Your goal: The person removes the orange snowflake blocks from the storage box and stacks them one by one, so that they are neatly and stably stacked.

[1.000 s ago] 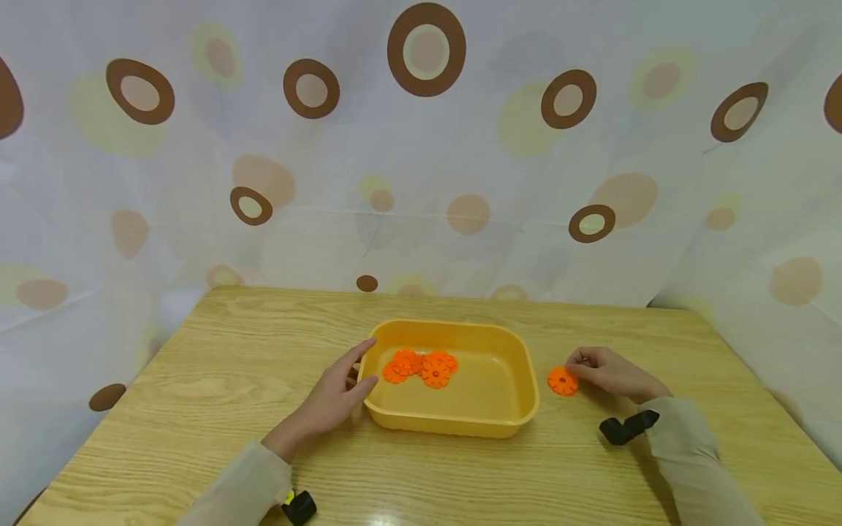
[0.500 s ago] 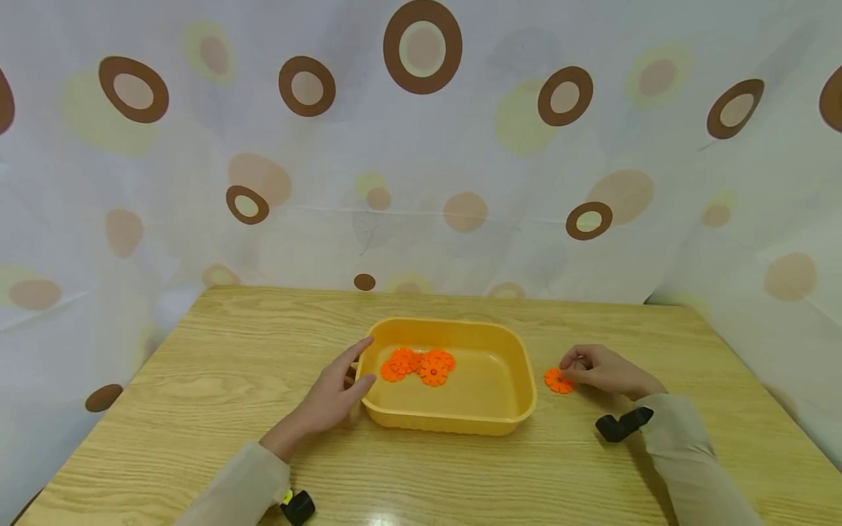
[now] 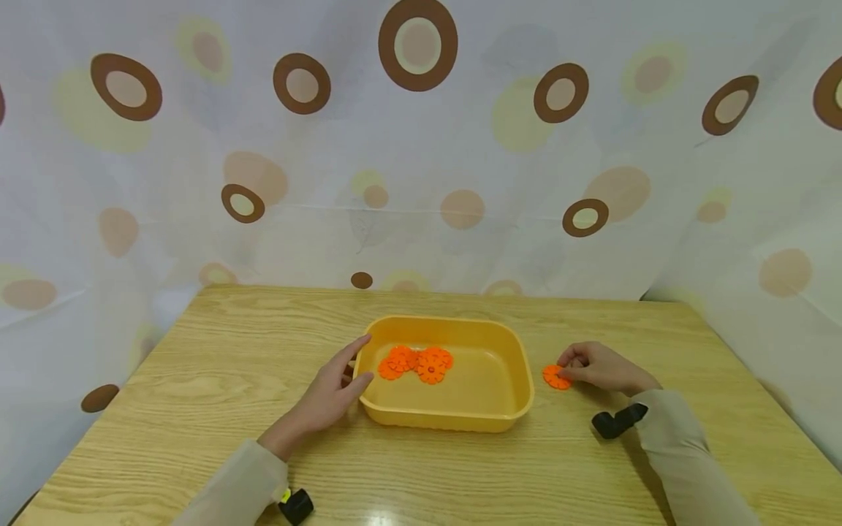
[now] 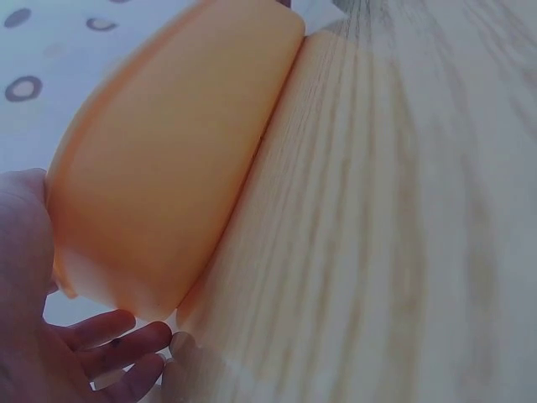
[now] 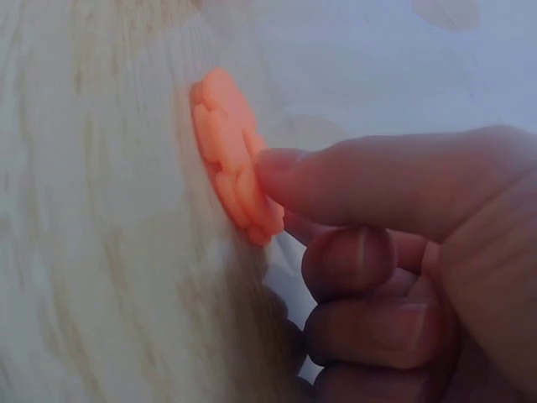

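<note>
A yellow plastic tray [image 3: 447, 421] stands on the table, with several orange flower-shaped discs [image 3: 430, 367] overlapping in its left half. My left hand [image 3: 329, 391] rests at the tray's left end, thumb and index finger extended against the rim; in the left wrist view the other fingers [image 4: 126, 357] hang loosely bent by the outer wall. Right of the tray, my right hand [image 3: 605, 367] pinches an orange flower-shaped disc [image 5: 228, 151] at its edge. The thumb lies on its face, while the index finger is mostly hidden behind. This disc lies low, close to the tabletop.
The wooden table [image 3: 263, 336] extends around the tray on every side. Behind it hangs a pale curtain [image 3: 421, 241] with brown and beige ovals. Black wrist devices [image 3: 615, 422] sit on both sleeves.
The right thumb has slid a little further over the loose disc. The left hand and tray keep their places; the head view has shifted slightly.
</note>
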{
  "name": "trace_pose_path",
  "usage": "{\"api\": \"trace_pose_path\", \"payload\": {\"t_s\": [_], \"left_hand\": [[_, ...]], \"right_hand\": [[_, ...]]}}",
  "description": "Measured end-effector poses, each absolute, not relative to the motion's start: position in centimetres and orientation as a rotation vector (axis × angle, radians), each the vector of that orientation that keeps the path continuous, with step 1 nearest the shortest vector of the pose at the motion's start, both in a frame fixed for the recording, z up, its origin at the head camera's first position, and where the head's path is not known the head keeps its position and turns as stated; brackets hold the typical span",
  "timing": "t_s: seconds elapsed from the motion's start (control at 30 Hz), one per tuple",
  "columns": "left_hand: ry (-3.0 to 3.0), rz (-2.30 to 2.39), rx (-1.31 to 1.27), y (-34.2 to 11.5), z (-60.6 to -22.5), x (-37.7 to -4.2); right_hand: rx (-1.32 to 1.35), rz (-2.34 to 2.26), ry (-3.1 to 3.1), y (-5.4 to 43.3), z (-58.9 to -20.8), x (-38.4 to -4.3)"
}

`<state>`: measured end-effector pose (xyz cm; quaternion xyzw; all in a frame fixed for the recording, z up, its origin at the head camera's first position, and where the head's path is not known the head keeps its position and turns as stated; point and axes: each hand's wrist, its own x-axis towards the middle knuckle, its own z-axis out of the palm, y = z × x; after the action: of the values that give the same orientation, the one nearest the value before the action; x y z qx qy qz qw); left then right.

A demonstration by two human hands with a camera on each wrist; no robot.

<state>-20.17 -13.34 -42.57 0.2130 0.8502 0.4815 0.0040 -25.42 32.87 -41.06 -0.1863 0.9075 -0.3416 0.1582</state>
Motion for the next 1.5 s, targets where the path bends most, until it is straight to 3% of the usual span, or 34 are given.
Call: {"api": "trace_pose_path", "payload": {"t_s": [0.83, 1.5], "left_hand": [[2.638, 1.496, 0.714, -13.5, -42.5, -20.2], [2.607, 1.537, 0.691, -13.4, -42.4, -20.1]], "right_hand": [[-0.494, -0.974, 2.773, 32.1, -40.1, -25.7], [-0.622, -1.340, 2.672, 25.9, -36.2, -26.3]]}}
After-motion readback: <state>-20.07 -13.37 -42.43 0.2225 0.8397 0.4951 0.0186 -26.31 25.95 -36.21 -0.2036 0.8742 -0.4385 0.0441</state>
